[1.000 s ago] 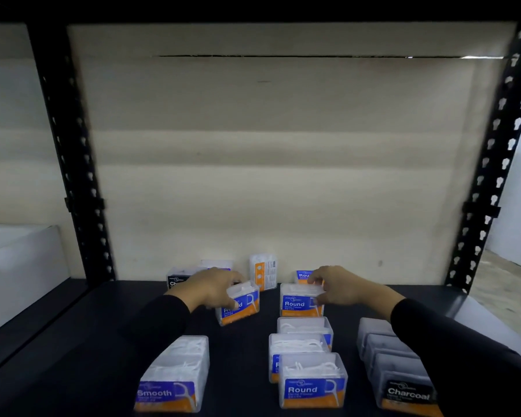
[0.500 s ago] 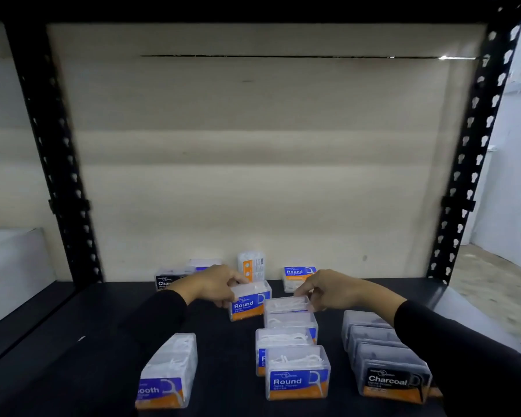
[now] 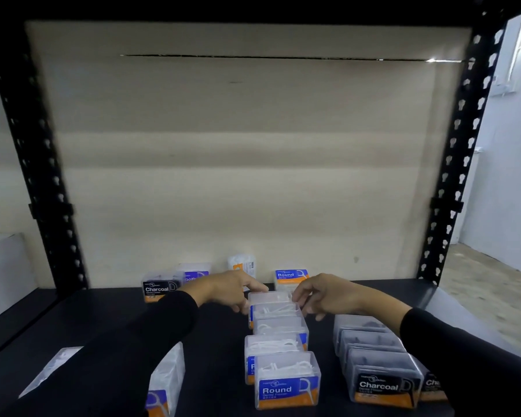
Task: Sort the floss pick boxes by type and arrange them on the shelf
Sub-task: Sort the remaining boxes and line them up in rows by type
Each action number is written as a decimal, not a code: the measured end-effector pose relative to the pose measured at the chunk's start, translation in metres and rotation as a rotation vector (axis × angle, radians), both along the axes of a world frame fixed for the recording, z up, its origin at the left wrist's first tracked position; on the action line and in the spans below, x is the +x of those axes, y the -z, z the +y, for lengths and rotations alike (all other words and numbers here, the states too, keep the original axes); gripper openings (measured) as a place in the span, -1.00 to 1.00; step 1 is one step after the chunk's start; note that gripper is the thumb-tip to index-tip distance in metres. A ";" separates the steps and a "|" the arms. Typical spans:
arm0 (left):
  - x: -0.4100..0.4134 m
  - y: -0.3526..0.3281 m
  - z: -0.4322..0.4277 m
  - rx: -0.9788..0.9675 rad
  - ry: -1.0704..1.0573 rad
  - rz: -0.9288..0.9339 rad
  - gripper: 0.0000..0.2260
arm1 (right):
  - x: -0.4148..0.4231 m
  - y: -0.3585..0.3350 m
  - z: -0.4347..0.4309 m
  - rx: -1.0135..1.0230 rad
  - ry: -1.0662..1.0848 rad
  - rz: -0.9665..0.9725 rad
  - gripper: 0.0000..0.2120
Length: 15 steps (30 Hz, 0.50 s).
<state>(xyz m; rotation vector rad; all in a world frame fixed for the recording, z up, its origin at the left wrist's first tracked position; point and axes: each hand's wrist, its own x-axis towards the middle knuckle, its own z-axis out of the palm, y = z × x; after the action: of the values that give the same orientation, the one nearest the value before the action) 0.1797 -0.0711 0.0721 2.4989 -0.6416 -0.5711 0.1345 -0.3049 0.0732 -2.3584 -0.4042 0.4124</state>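
Note:
A front-to-back row of clear Round floss pick boxes point(image 3: 288, 386) runs down the middle of the black shelf point(image 3: 217, 356). At its far end, the rearmost Round box point(image 3: 269, 296) sits between my hands. My left hand point(image 3: 229, 288) grips its left side. My right hand point(image 3: 325, 296) has curled fingers on the right side of the rear boxes. A Charcoal row point(image 3: 382, 383) stands to the right. Smooth boxes point(image 3: 163, 383) stand front left, partly hidden by my left sleeve.
Along the back lie loose boxes: a Charcoal box point(image 3: 158, 285), a Smooth box point(image 3: 196, 272), an upright box point(image 3: 244, 263) and a Round box point(image 3: 291, 278). Black perforated uprights point(image 3: 42, 176) point(image 3: 454, 176) frame the shelf. A cardboard panel point(image 3: 238, 145) closes the back.
My left hand carried its Round box rightward from beside the row to the row's far end. My right hand stayed at the rear boxes. The view shifted right.

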 end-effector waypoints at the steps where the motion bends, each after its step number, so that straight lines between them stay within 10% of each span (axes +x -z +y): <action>1: 0.002 0.000 0.001 -0.006 -0.010 -0.007 -0.47 | 0.001 0.000 0.000 -0.001 0.005 -0.011 -0.72; 8: 0.031 -0.006 0.015 -0.164 -0.343 -0.572 -0.71 | 0.046 0.004 -0.001 -0.377 0.078 -0.441 -0.71; 15: 0.049 0.005 0.007 -0.009 -0.333 -0.392 -0.61 | 0.090 0.026 0.011 -0.690 0.047 -0.408 -0.43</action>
<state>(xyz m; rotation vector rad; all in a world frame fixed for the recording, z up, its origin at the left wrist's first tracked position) 0.2289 -0.0639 0.0673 2.6507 -0.3449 0.0464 0.2241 -0.2942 0.0475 -3.1334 -0.4385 0.0327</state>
